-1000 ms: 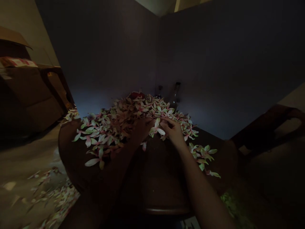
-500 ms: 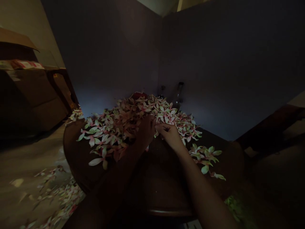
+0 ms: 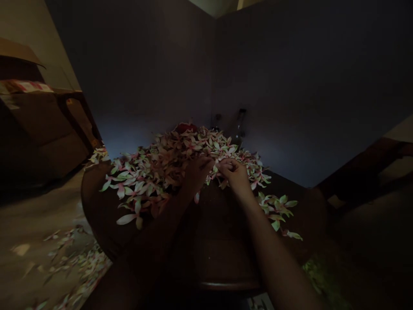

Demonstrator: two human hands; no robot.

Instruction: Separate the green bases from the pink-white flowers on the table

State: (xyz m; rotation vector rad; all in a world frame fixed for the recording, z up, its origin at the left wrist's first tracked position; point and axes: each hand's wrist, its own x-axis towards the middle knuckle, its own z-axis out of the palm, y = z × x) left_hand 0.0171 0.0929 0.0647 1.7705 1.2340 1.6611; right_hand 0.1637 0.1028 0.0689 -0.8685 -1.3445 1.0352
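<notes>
A heap of pink, white and green flowers (image 3: 167, 168) covers the far half of a dark round table (image 3: 219, 254). My left hand (image 3: 197, 172) rests at the near edge of the heap with its fingers curled among the flowers. Close beside it, my right hand (image 3: 235, 173) has its fingers pinched together on a flower at the heap's edge. The two hands nearly touch. The dim light hides what lies inside each grip.
A smaller clump of flowers (image 3: 277, 211) lies right of my right forearm. Fallen petals (image 3: 74, 267) litter the floor at lower left. A bottle (image 3: 239, 125) stands against the dark wall behind the heap. Cardboard boxes (image 3: 35, 125) sit on the left, wooden furniture (image 3: 364, 168) on the right.
Both hands stay at the heap's near edge. A loose flower held between them a second ago is no longer plainly seen; the right fingers have closed tighter.
</notes>
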